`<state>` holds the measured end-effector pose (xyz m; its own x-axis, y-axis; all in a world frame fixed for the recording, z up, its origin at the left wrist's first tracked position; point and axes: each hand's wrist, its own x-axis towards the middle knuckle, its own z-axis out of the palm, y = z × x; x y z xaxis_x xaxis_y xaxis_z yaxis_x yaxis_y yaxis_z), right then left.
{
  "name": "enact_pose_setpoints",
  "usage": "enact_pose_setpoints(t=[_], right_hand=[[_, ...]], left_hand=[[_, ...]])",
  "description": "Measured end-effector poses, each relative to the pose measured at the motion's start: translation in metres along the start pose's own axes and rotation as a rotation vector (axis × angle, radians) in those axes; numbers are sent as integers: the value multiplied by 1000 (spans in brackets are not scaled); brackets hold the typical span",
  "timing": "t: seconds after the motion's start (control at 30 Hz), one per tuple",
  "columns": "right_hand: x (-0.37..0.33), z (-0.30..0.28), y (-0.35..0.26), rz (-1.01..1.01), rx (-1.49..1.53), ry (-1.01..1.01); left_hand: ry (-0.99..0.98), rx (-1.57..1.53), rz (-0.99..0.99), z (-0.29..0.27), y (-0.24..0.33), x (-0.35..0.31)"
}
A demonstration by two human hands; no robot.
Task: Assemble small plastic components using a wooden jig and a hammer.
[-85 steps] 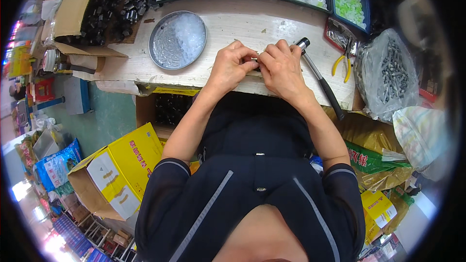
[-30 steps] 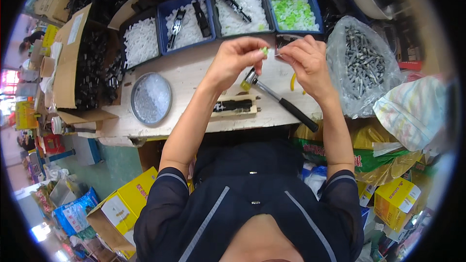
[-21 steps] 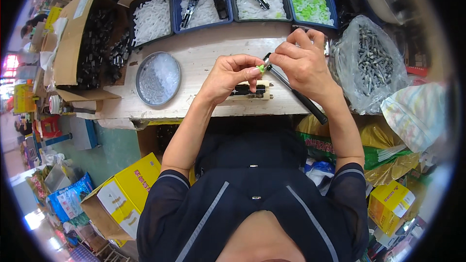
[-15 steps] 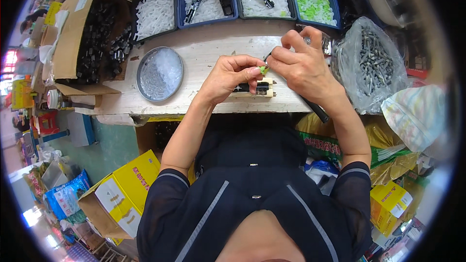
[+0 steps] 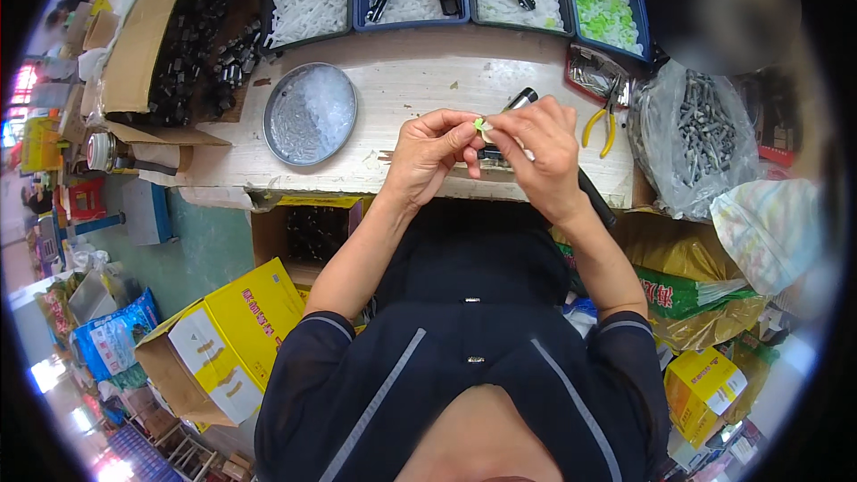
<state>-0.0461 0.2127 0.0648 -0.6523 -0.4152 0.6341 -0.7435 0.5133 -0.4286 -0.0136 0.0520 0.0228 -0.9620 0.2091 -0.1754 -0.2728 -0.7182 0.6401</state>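
Note:
My left hand [image 5: 430, 156] is closed, pinching a small light-green plastic part [image 5: 479, 124] between thumb and forefinger above the bench. My right hand [image 5: 546, 153] meets it from the other side, its fingers closed at a small pale piece [image 5: 487, 130] beside the green part; its exact shape is too small to make out. Under both hands lies a dark fixture [image 5: 491, 153], mostly covered. A black tool handle [image 5: 594, 197] slants out beneath my right wrist. A dark cylinder with a shiny face [image 5: 521, 99] shows just beyond my right fingers.
Bins of white parts [image 5: 308, 4] and green parts [image 5: 610, 16] line the back. A round metal dish [image 5: 343, 138] with clear pieces stands left, near a carton [image 5: 125, 62] of black parts. Yellow-handled pliers [image 5: 600, 129] and a bag of grey metal parts [image 5: 701, 143] lie right.
My right hand has come down and inward to the green part, its raised fingers now curled. Pliers and the dark cylinder have come into sight. The view has shifted slightly.

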Motion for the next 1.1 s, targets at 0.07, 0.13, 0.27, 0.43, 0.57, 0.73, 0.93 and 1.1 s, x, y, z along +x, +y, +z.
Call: enact_pose_setpoints(t=[0.07,0.13,0.27,0.43,0.57,0.73,0.93,1.1], right_hand=[[-3,7,-3,-17,23,9],[-3,9,-3,-29,13,18],[-3,9,-2,-74,-39,24],[-7,13,1,-49,-40,-67],[-14,20,7,-98,-140,-272],[-15,23,7,-159,-242,-453],[-9,28,7,-193,-258,-566],[-3,31,7,-236,-271,-627]], left_hand=[[22,7,21,0,-2,-1],[42,73,74,0,-3,-4],[37,284,133,-3,5,-7],[103,712,365,-13,17,-13],[152,1263,635,-19,15,-16],[108,1590,706,-20,-4,-14],[113,1576,697,-26,-13,-8],[109,1557,676,-29,-14,-8]])
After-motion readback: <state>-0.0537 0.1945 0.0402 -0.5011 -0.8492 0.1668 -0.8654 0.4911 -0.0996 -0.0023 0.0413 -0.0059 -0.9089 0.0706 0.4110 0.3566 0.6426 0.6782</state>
